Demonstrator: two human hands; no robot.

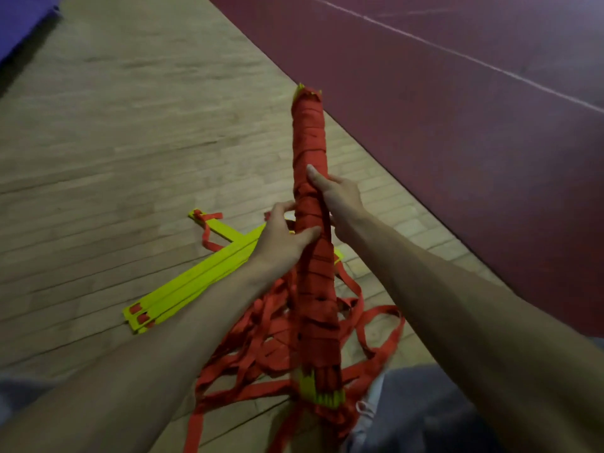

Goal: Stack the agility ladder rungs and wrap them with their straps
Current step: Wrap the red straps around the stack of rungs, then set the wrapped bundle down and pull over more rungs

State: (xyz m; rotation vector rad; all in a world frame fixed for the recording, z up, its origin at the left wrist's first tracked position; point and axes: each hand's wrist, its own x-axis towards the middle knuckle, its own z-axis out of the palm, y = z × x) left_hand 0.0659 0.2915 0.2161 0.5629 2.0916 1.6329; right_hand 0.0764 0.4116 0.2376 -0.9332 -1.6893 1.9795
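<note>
A long stack of yellow rungs wound in red strap, the wrapped bundle (310, 152), stands nearly upright in front of me, with yellow ends showing at top and bottom. My left hand (281, 237) grips its middle from the left, thumb across the front. My right hand (336, 194) holds it from the right, thumb lying up along the wrap. Loose red straps (261, 344) lie tangled on the floor around the bundle's base. A few bare yellow rungs (192, 279) lie flat on the floor to the left, with red strap ends threaded through them.
The wooden floor (130, 142) spreads to the left and ahead. A dark red mat (457, 109) with a white line covers the right side. A purple mat edge (23, 24) sits at the top left. My grey-clad knee (425, 410) is at the bottom right.
</note>
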